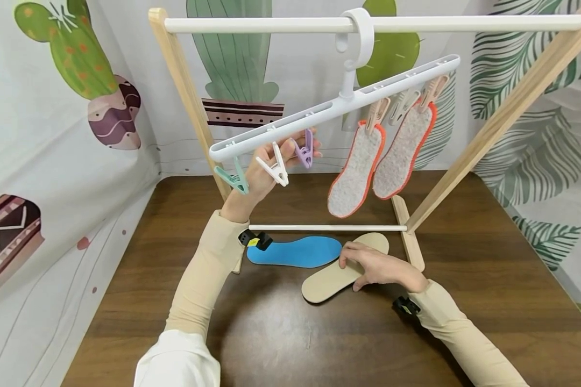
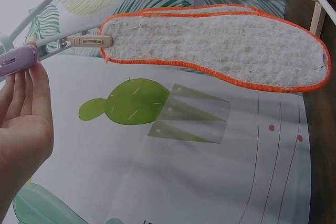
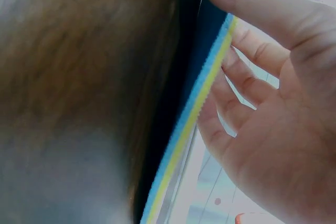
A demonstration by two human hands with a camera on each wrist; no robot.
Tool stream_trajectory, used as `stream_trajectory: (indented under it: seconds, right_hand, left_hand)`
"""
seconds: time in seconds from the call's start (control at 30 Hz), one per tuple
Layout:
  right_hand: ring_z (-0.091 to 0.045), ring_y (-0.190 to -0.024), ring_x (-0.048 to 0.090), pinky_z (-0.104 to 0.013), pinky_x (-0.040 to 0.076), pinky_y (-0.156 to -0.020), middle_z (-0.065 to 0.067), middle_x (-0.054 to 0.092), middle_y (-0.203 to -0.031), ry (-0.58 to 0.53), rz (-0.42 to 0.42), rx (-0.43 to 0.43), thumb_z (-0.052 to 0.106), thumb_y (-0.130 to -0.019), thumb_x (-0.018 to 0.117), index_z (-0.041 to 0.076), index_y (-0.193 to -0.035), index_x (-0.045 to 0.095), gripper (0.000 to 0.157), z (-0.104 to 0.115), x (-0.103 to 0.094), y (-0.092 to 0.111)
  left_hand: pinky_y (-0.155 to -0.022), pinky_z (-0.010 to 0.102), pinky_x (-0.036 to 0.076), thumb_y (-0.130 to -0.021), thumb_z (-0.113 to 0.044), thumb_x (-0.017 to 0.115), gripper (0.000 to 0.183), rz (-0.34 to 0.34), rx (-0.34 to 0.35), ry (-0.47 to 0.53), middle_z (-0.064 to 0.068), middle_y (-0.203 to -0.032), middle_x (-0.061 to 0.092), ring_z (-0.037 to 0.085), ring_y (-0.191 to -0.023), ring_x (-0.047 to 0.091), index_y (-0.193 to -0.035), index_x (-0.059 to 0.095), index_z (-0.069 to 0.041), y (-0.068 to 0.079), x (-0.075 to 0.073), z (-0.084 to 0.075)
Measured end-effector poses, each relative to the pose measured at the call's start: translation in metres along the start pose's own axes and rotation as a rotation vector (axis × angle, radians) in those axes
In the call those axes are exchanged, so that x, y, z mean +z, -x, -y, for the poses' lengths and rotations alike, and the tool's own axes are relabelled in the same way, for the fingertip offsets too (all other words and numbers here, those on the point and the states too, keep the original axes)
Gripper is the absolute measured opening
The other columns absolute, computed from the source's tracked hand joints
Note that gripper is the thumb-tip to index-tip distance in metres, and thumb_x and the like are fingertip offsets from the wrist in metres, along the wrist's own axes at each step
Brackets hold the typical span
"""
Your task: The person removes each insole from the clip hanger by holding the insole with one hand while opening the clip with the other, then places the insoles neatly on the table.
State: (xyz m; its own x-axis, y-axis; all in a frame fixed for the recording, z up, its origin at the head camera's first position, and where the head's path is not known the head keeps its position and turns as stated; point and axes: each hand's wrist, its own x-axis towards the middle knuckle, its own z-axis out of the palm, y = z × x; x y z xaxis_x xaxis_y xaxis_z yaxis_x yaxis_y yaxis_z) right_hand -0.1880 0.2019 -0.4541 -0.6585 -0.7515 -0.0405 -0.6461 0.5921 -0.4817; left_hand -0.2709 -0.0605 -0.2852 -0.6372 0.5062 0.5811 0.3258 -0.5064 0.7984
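My left hand (image 2: 29, 124) pinches the purple clip (image 1: 304, 149) under the white hanger bar (image 1: 319, 114), between thumb and fingers. My right hand (image 1: 375, 266) grips the beige insole (image 1: 326, 282) across its middle, roughly midway between the left and right edges of the surface (image 1: 281, 333). The blue insole (image 1: 295, 252) lies just beside it, toward the left edge. Two grey, orange-edged insoles (image 1: 355, 172) hang from clips at the bar's right end.
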Motion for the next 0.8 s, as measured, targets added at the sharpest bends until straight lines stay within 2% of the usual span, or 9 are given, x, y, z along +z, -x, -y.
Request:
stream_trajectory:
  seconds: [0.27,0.4,0.53,0.67,0.8]
  right_hand:
    - [-0.012,-0.095,0.047,-0.026,0.045,-0.080,0.004,0.048,-0.103,-0.020,-0.009,0.012,0.022,-0.059,0.085,0.016,-0.092,0.058,0.043,0.001,0.001,-0.002]
    - [-0.011,-0.094,0.047,-0.026,0.045,-0.081,0.004,0.049,-0.102,-0.022,-0.007,0.012,0.024,-0.060,0.084,0.016,-0.091,0.059,0.041,0.001,0.001,-0.003]
    - [-0.011,-0.092,0.049,-0.026,0.045,-0.081,0.003,0.052,-0.099,-0.047,-0.037,0.005,0.026,-0.068,0.080,0.016,-0.089,0.060,0.031,0.000,0.000,-0.006]
    - [-0.009,-0.086,0.053,-0.026,0.046,-0.077,0.005,0.056,-0.092,-0.052,-0.089,-0.013,0.027,-0.079,0.071,0.018,-0.087,0.062,0.015,0.000,0.000,-0.009]
    - [-0.004,-0.079,0.054,-0.024,0.049,-0.070,0.009,0.058,-0.087,-0.050,-0.128,-0.015,0.022,-0.086,0.063,0.018,-0.090,0.062,0.006,0.001,0.000,-0.011]
  left_hand:
    - [-0.092,0.041,0.049,-0.085,-0.036,0.062,0.055,-0.006,0.011,0.026,0.009,-0.103,0.065,0.024,-0.094,0.064,-0.121,0.051,0.003,-0.002,0.000,-0.001]
    - [-0.092,0.041,0.049,-0.084,-0.037,0.062,0.058,-0.011,0.006,0.016,0.008,-0.103,0.065,0.024,-0.094,0.064,-0.122,0.050,0.005,-0.002,-0.001,-0.002]
    - [-0.092,0.040,0.049,-0.084,-0.040,0.062,0.064,-0.014,0.001,-0.007,0.008,-0.103,0.065,0.023,-0.094,0.064,-0.122,0.047,0.010,0.000,-0.002,-0.002]
    - [-0.092,0.041,0.049,-0.084,-0.039,0.061,0.064,-0.011,0.002,0.006,0.008,-0.104,0.064,0.023,-0.096,0.064,-0.122,0.047,0.009,0.001,-0.002,-0.003]
    - [-0.091,0.042,0.050,-0.084,-0.039,0.062,0.063,-0.012,0.003,0.022,0.008,-0.104,0.064,0.024,-0.095,0.064,-0.124,0.047,0.008,0.001,-0.002,-0.003]
